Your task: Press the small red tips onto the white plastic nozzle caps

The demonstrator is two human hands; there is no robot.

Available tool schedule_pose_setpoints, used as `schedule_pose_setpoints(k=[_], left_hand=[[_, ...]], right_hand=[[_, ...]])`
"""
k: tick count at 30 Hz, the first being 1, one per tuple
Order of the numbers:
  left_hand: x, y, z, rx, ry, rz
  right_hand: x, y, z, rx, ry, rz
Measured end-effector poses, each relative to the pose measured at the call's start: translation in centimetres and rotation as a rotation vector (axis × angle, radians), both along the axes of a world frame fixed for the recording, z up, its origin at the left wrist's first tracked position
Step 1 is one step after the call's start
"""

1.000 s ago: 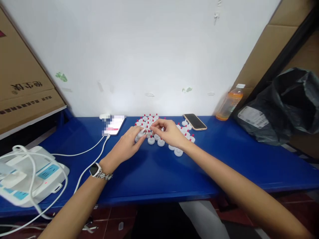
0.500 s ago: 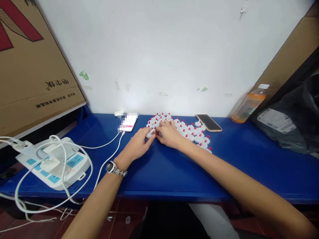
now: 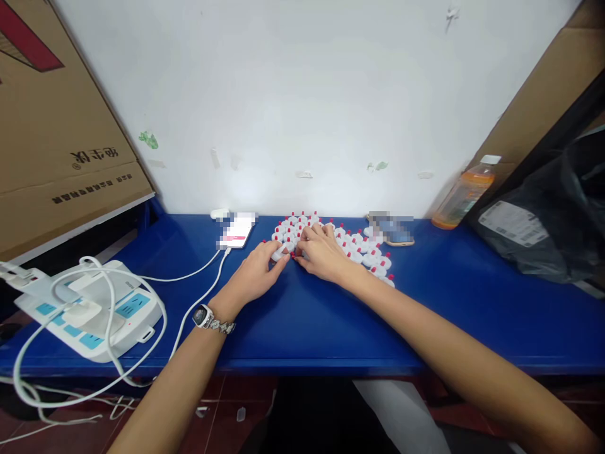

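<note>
Many small white bottles (image 3: 355, 257) with red caps stand close together on the blue table near the wall. My left hand (image 3: 255, 270), with a watch on its wrist, is closed on a small white bottle (image 3: 278, 253) between thumb and fingers, at the near left edge of the group. Just to its right, my right hand (image 3: 322, 253) is bent over the bottles with its fingers curled. A small red cap (image 3: 293, 255) shows at its fingertips; what lies under the palm is mostly hidden.
At left lie a white power strip (image 3: 142, 315) with looped cables and a charging phone (image 3: 239, 230). Another phone (image 3: 399, 236) lies behind the bottles on the right. An orange drink bottle (image 3: 466, 195), a dark plastic bag (image 3: 543, 221) and a cardboard box (image 3: 70, 126) flank the table (image 3: 331, 334).
The view has shifted slightly, so everything sits a little further left. Both hands stay at the bottles with small finger movements; a red cap now shows by the right fingertips.
</note>
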State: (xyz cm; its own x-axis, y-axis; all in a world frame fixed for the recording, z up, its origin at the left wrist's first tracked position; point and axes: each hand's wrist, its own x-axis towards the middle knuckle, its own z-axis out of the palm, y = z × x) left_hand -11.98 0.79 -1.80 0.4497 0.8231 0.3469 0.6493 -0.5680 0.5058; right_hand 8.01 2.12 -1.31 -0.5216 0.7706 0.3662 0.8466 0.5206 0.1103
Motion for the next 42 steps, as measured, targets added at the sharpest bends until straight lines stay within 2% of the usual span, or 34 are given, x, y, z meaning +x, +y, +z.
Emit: schedule_pose_setpoints(k=[10,13,16,19,24,31,34,37,42], left_hand=[[0.2,-0.2,0.2,-0.032,-0.007,-0.008],[0.4,-0.3,0.3,-0.045,-0.011,-0.021],[0.7,-0.5,0.2,-0.042,-0.03,-0.058],[1.1,-0.8,0.1,-0.051,-0.065,-0.092],[1.6,-1.4,0.2,-0.066,-0.087,-0.135],[1.7,-1.8,0.2,-0.079,-0.088,-0.161],[1.8,-1.8,0.1,-0.084,-0.112,-0.161],[2.0,-1.7,0.0,-0.064,-0.137,-0.159],[2.3,-1.6,-0.3,-0.038,-0.195,-0.111]], right_hand=[[0.1,0.1,-0.1,-0.017,0.116,0.056],[0.4,-0.2,0.5,-0.05,0.359,0.112],[0.7,-0.9,1.0,-0.187,0.697,0.196],[0.9,-1.7,1.1,-0.327,0.921,0.258],[0.9,-2.1,0.7,-0.458,1.186,0.311],[0.3,-2.0,0.4,-0.611,1.361,0.347],[-0.3,-2.1,-0.1,-0.584,1.488,0.318],[-1.0,-2.4,-0.5,-0.488,1.544,0.275],[-1.7,-3.5,-0.4,-0.309,1.437,0.198]])
